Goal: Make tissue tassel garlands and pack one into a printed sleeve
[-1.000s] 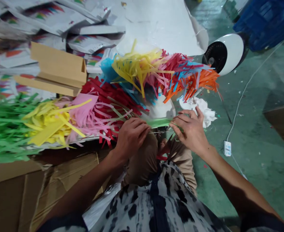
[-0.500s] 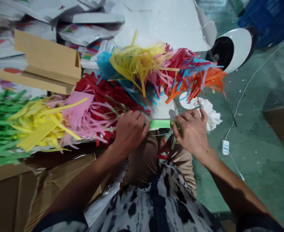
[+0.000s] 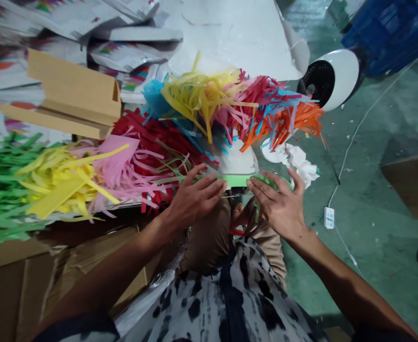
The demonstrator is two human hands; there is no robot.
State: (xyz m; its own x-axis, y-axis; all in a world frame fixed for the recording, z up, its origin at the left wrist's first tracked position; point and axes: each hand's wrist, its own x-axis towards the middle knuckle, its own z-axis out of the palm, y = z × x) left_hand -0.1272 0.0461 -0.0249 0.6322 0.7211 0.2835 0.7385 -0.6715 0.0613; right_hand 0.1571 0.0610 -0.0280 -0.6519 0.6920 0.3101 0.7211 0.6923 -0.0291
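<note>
A light green paper strip (image 3: 238,181) lies across the near edge of the white work surface, between my two hands. My left hand (image 3: 196,194) rests on its left end with the fingers stretched out flat. Over the right end lies my right hand (image 3: 280,202), its fingers extended and spread, with more green paper showing behind them. Both thumbs are partly hidden. Just left of my left hand are pink paper strips (image 3: 119,161) and dark red paper strips (image 3: 155,140). Beyond my hands lies a fringed bundle with yellow (image 3: 202,90), red and orange strips (image 3: 301,121).
Green strips (image 3: 5,185) and yellow strips (image 3: 59,185) lie at the left, near a folded tan carton (image 3: 75,92). Crumpled white paper (image 3: 301,166), a power strip (image 3: 329,217), a cable and a black-and-white rounded object (image 3: 342,78) are at the right.
My fingers were curled round the green strip's ends and have straightened out flat over it. The whole view has shifted slightly.
</note>
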